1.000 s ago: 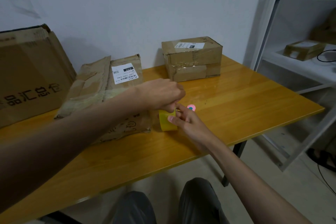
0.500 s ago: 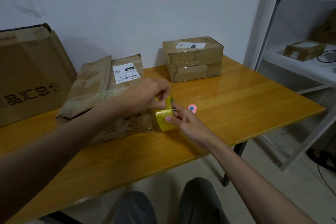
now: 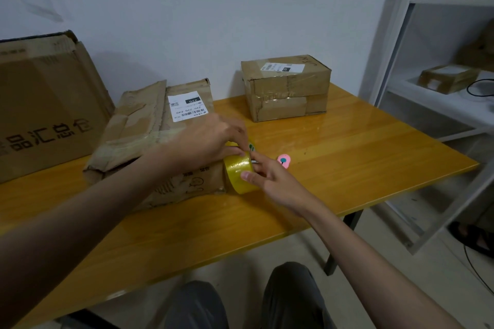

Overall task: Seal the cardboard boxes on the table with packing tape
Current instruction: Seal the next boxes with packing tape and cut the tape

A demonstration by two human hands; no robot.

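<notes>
Since the earlier frame the tape roll (image 3: pixel 238 171) is more exposed at the crumpled box's (image 3: pixel 160 139) 4 o'clock corner, the right hand (image 3: pixel 270 179) curled around it while the left hand (image 3: pixel 213 141) pinches its top, probably searching the loose end.

White wall (image 3: pixel 240 21), white shelving (image 3: pixel 417 88), beige floor (image 3: pixel 374 243).

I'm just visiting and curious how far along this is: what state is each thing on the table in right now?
Tape roll: upright on its edge, held by both hands.
Crumpled box: lying flat, flap seam loose.
Small box: closed, already taped.
Large box: leaning on the wall.
Left hand: pinches the roll's top.
Right hand: steadies the roll.
</notes>
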